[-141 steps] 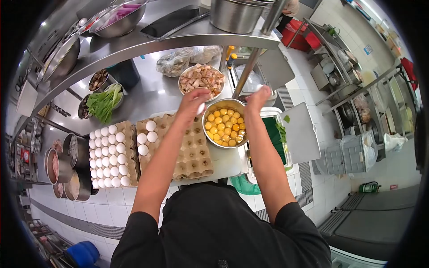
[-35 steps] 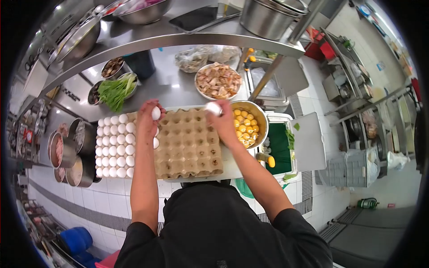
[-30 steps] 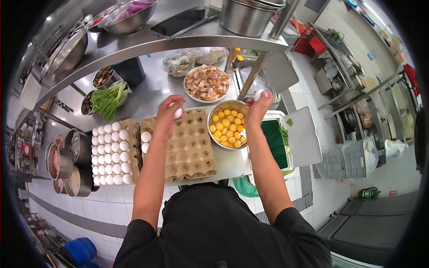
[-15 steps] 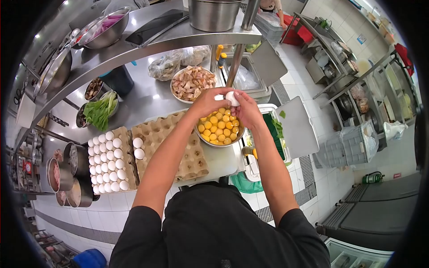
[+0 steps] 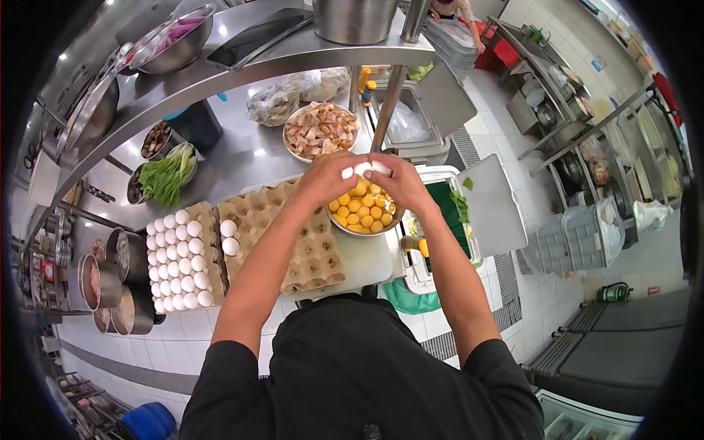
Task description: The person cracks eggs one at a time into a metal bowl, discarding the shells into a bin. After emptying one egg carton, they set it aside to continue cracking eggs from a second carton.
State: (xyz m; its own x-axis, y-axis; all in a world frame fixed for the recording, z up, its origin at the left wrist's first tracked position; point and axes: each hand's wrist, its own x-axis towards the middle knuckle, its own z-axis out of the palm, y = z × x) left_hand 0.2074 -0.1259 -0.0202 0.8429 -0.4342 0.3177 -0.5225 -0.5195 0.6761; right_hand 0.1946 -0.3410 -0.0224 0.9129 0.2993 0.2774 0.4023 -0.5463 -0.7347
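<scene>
Just above a metal bowl (image 5: 361, 232) full of raw egg yolks (image 5: 359, 209), my two hands meet with white eggshell (image 5: 363, 169) between them. My left hand (image 5: 328, 178) is closed on eggshell, its fingers toward the bowl's far side. Closed too, my right hand (image 5: 401, 183) grips shell at the right. Left of the bowl lies a mostly bare cardboard egg tray (image 5: 314, 253) with two whole white eggs (image 5: 229, 237). Beside it another tray (image 5: 213, 253) is packed with rows of white eggs (image 5: 176, 257).
A bowl of chopped meat (image 5: 320, 132) stands beyond the yolks. Leafy greens (image 5: 167, 178) lie to the left. A steel shelf (image 5: 279, 62) spans overhead, its post (image 5: 386, 110) close beyond my hands. A lidded container (image 5: 433, 227) stands at right; a person (image 5: 469, 22) is farther off.
The egg, whole-looking in my right fingers before, now shows as separate white shell pieces between both hands. My hands have lowered slightly over the bowl.
</scene>
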